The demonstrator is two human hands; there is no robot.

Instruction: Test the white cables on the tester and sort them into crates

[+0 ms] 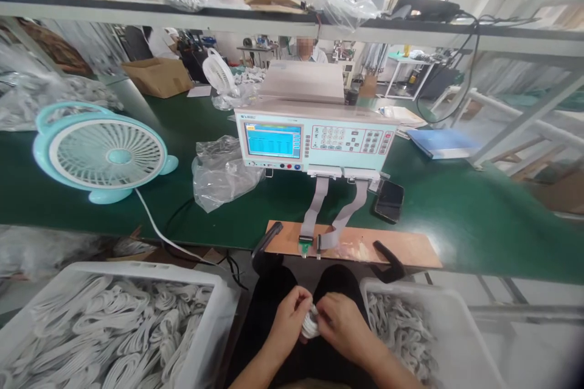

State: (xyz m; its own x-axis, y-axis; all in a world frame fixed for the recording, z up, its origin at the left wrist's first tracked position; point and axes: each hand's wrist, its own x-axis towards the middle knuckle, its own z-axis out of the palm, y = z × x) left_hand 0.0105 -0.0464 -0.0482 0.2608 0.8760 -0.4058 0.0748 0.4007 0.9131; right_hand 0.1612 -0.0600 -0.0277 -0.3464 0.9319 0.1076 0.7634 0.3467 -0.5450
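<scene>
White cord bundle | I judge light, pliant | left hand, right hand: fingers pinching it | best hold mid-coil

We hold a white cord bundle, folded in close loops, between our left hand and right hand, its sides partly hidden.

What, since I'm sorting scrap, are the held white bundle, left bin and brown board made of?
White bundle: probably plastic-sheathed cord, matt, wound in soft loops.
Left bin: likely rigid plastic, semi-gloss white, thick smooth rim.
Brown board: possibly wood or laminate, smooth, evenly coloured around a pale patch.
</scene>
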